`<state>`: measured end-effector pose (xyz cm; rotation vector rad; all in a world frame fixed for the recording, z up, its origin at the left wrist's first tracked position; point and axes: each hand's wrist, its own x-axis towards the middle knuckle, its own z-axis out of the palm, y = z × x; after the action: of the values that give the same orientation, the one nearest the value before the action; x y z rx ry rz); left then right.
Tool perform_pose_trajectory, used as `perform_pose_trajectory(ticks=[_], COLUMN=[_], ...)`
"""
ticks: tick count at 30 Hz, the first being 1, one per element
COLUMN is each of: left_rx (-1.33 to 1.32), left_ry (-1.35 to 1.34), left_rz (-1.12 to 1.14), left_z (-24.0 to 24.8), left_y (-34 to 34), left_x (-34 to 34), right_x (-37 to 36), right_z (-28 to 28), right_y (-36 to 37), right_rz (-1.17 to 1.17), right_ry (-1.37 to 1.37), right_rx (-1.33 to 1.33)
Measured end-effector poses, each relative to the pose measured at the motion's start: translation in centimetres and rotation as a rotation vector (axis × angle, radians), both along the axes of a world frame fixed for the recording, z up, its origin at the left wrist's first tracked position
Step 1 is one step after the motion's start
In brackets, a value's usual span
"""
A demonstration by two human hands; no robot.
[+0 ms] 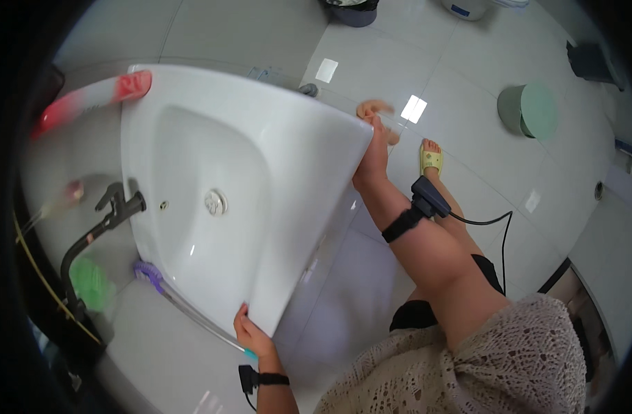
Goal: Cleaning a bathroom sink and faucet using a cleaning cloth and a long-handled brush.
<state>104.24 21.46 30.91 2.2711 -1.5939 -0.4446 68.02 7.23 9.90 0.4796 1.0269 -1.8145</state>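
Note:
My left hand (252, 334) rests on the near-left corner of a white washbasin (316, 138), its visible fingers loosely extended along the rim. Beside that wrist runs the long handle of a purple-headed brush (148, 272), which lies along the basin's outer edge. Reaching across to the far-right corner, my right hand (376, 141) is partly behind the rim. Its fingers are smeared by motion, and what lies between them, if anything, cannot be made out. Inside the bowl sits a round metal drain plug (216, 202).
A dark faucet (126, 205) stands at the basin's left side. A red-and-white tube (95, 100) overlaps the upper-left corner, and a green mesh puff (92, 284) hangs nearby. On the tiled floor are a pale green bucket (529, 110) and a dark bin (354, 12).

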Motion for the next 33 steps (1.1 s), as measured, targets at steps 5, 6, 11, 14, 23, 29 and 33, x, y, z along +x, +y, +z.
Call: perform_pose_trajectory(ticks=[5, 6, 11, 14, 23, 29, 33], left_rx=[-0.042, -0.036, -0.017, -0.021, -0.027, -0.031, -0.026], left_ry=[0.030, 0.017, 0.016, 0.039, -0.073, 0.002, 0.025], left_rz=[-0.006, -0.007, -0.010, -0.022, 0.034, -0.015, -0.001], left_z=[-1.2, -1.1, 0.1, -0.8, 1.6, 0.8, 0.1], left_y=[-0.8, -0.6, -0.6, -1.1, 0.6, 0.0, -0.2], left_x=[-1.5, -1.5, -0.5, -1.9, 1.3, -0.7, -1.4], right_x=[1.7, 3.6, 10.8, 11.9, 18.5, 22.5, 29.6], right_z=[4.2, 5.1, 8.2, -2.0, -3.4, -9.4, -7.4], right_y=[2.2, 2.6, 5.9, 6.9, 7.9, 12.9, 15.8], right_rz=[0.064, 0.090, 0.306, 0.228, 0.168, 0.252, 0.368], right_ry=[0.345, 0.401, -0.298, -0.309, -0.496, -0.503, -0.776], right_rx=[0.109, 0.236, 0.207, 0.025, 0.214, -0.004, -0.074])
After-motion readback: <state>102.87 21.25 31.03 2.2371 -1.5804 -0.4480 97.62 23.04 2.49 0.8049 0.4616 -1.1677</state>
